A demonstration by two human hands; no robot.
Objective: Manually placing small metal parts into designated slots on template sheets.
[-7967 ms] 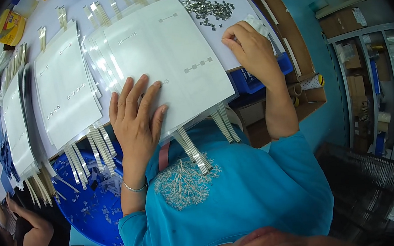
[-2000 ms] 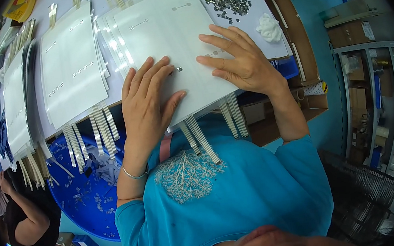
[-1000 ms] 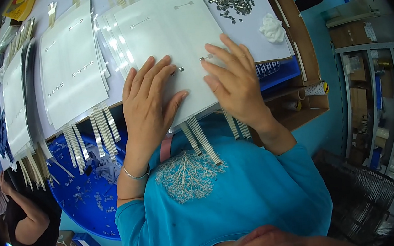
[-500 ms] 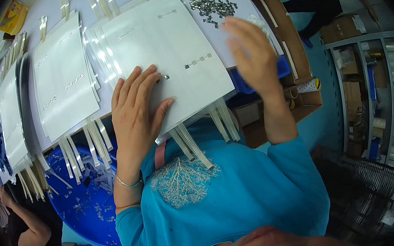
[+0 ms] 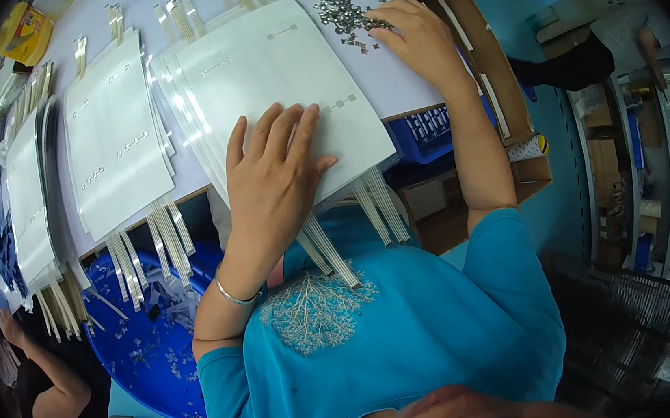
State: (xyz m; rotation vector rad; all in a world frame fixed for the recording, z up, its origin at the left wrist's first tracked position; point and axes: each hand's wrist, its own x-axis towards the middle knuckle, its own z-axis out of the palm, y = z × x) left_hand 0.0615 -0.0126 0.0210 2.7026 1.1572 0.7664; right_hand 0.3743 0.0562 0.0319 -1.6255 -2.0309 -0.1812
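Sheet point(image 5: 282, 92) on table point(image 5: 412, 91): left hand point(image 5: 271, 187) flat on it, fingers spread. Right hand point(image 5: 415, 37) at metal bits point(image 5: 342, 8), fingertips curled; pinch indeterminate.

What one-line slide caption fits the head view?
Left hand flat on a white sheet while the right hand reaches the pile of small metal pieces.

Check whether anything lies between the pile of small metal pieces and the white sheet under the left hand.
Nothing visible does. The right hand touches the metal pieces; bare table separates them from the white sheet under the left hand.
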